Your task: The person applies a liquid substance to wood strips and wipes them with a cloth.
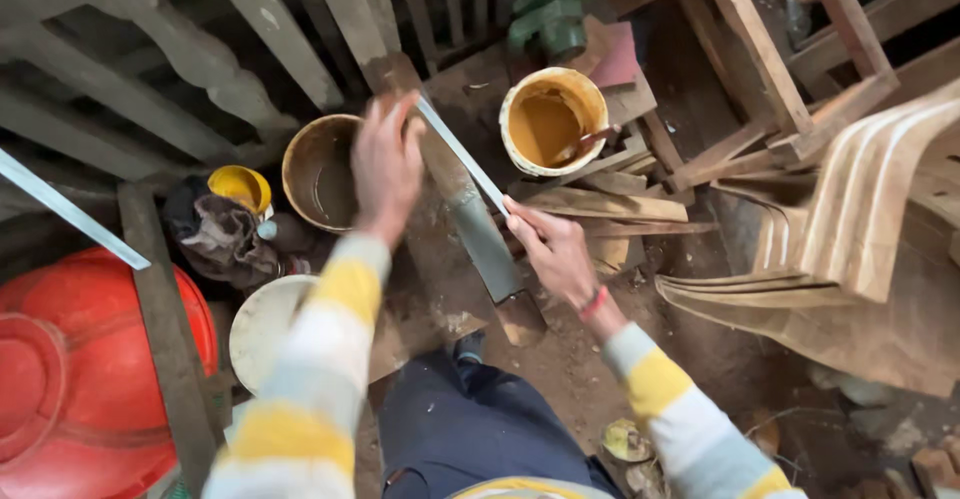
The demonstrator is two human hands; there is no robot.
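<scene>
Nearby, a bucket (553, 119) holds ochre paste beside hands (387, 164).

Long flat metal strip (462, 156), pale grey, held slanted at both ends above a wooden plank (452, 184). Plank brown, smeared grey along its lower stretch, leaning just right of the brown bucket (318, 171).

A: Any packages, labels, signs or screens here?
B: None that I can make out. The tubs and buckets at about twelve and ten o'clock look bare, with no label showing.
A: Nothing printed anywhere?
B: Nothing visible.
</scene>
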